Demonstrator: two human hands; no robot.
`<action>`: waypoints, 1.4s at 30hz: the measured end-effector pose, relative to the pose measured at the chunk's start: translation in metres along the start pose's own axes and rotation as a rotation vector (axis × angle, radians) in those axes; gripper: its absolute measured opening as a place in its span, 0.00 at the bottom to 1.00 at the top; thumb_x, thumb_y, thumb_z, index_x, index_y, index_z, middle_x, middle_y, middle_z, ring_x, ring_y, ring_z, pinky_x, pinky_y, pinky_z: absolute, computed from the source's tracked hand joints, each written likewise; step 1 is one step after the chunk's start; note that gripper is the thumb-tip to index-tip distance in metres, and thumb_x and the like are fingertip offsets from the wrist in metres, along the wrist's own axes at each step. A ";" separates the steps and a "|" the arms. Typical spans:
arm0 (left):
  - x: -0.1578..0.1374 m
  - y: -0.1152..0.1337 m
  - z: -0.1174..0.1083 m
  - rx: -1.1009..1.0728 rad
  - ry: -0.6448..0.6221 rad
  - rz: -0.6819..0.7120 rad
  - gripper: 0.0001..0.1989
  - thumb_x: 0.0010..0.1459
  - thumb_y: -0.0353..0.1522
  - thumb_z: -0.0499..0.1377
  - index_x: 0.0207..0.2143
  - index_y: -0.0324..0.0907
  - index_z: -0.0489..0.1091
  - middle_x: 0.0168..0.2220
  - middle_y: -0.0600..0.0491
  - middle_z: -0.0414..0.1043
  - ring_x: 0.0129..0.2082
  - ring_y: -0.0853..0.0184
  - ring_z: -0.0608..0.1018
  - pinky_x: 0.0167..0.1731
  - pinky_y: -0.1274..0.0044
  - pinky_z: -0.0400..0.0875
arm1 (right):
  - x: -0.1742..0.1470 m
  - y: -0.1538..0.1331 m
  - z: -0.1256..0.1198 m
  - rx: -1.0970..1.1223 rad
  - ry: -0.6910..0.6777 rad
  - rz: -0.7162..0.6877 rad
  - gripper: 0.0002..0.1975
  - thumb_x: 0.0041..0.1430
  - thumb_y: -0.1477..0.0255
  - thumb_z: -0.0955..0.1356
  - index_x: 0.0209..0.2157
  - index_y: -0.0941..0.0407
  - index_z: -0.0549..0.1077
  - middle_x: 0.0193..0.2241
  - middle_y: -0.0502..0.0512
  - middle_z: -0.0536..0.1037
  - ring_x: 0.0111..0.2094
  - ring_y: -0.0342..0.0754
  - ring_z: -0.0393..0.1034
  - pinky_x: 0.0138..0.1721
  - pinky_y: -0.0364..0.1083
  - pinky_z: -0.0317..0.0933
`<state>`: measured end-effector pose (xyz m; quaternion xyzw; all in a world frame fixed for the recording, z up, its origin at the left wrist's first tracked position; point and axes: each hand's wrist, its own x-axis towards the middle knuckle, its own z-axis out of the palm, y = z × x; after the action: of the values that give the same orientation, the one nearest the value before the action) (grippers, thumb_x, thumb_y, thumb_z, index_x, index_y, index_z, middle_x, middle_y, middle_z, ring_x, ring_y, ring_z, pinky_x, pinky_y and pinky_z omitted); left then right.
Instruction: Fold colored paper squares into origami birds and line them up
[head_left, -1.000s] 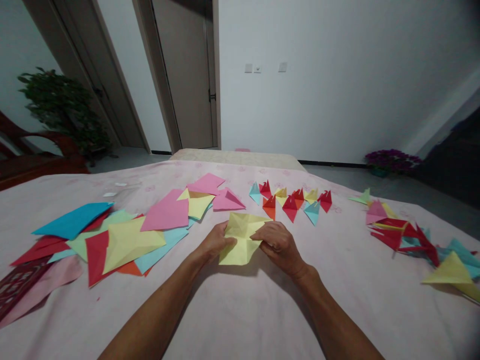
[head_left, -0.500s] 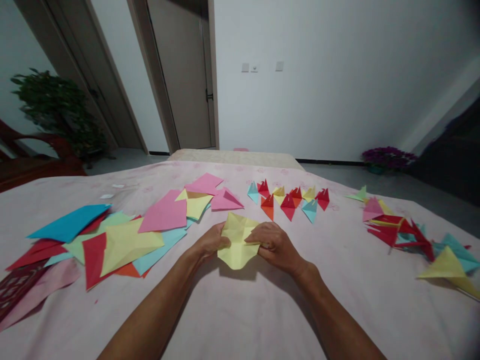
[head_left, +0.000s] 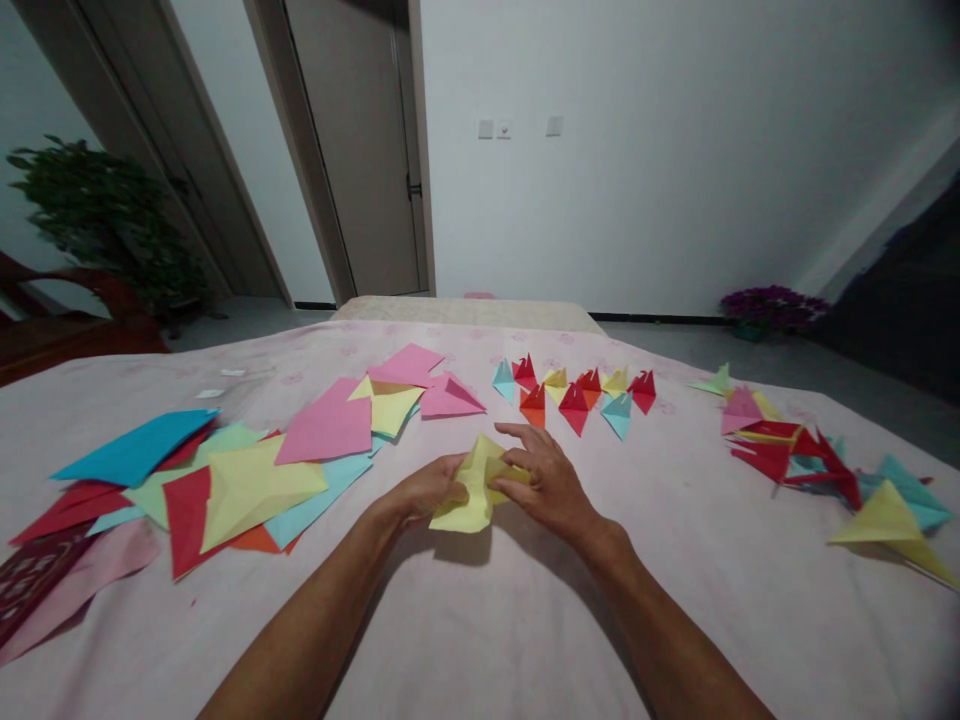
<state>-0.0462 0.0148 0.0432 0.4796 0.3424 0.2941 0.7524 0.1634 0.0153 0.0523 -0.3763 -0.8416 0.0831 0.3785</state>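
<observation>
A yellow sheet of origami paper (head_left: 466, 512), creased and partly folded, is held up just above the pink cloth in the middle of the view. My left hand (head_left: 429, 490) grips its left side, with the thumb on the near face. On the other side, my right hand (head_left: 546, 480) pinches the paper between thumb and bent fingers, while its index finger sticks out above the paper. The fingers behind the sheet are hidden. Beyond my hands stand several small folded paper cranes (head_left: 574, 405) in red, orange, yellow and light blue.
Loose coloured paper sheets (head_left: 259, 485) lie overlapping at the left, with pink sheets (head_left: 334, 420) farther back. More folded paper pieces (head_left: 799, 465) are heaped at the right. A patterned pink tablecloth (head_left: 480, 640) covers the table. Behind are a door (head_left: 352, 150) and a plant (head_left: 101, 220).
The yellow paper has gone from spread fairly flat to bent inward along its middle. My right hand's fingers have lifted and loosened, the index finger now raised. The view has shifted slightly.
</observation>
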 end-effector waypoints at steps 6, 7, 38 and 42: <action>0.001 -0.001 -0.003 -0.008 -0.017 -0.003 0.25 0.39 0.27 0.64 0.45 0.38 0.75 0.29 0.52 0.76 0.22 0.71 0.73 0.21 0.83 0.64 | 0.001 0.000 0.003 0.170 -0.088 0.118 0.01 0.55 0.73 0.71 0.31 0.54 0.76 0.38 0.53 0.78 0.41 0.49 0.71 0.43 0.48 0.63; 0.002 0.000 -0.004 -0.041 -0.016 0.013 0.25 0.41 0.28 0.66 0.46 0.37 0.75 0.31 0.51 0.77 0.23 0.71 0.74 0.23 0.82 0.66 | 0.001 0.000 0.003 0.199 -0.068 0.145 0.02 0.56 0.73 0.70 0.29 0.54 0.76 0.35 0.52 0.77 0.38 0.48 0.71 0.40 0.46 0.63; 0.022 -0.043 0.047 -0.154 0.737 0.521 0.18 0.48 0.37 0.68 0.40 0.37 0.78 0.42 0.45 0.80 0.42 0.59 0.79 0.43 0.71 0.74 | -0.004 -0.008 0.030 0.365 0.413 0.477 0.08 0.57 0.69 0.68 0.26 0.56 0.73 0.30 0.52 0.73 0.33 0.46 0.68 0.33 0.44 0.61; 0.022 -0.040 0.046 -0.270 0.714 0.524 0.17 0.45 0.37 0.70 0.37 0.37 0.79 0.39 0.46 0.80 0.37 0.63 0.79 0.39 0.73 0.74 | -0.003 -0.011 0.030 0.427 0.404 0.476 0.08 0.56 0.70 0.68 0.25 0.56 0.72 0.29 0.51 0.72 0.31 0.46 0.67 0.32 0.44 0.60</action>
<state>0.0082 -0.0065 0.0153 0.3165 0.4058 0.6632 0.5435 0.1375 0.0101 0.0342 -0.4829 -0.6028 0.2664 0.5766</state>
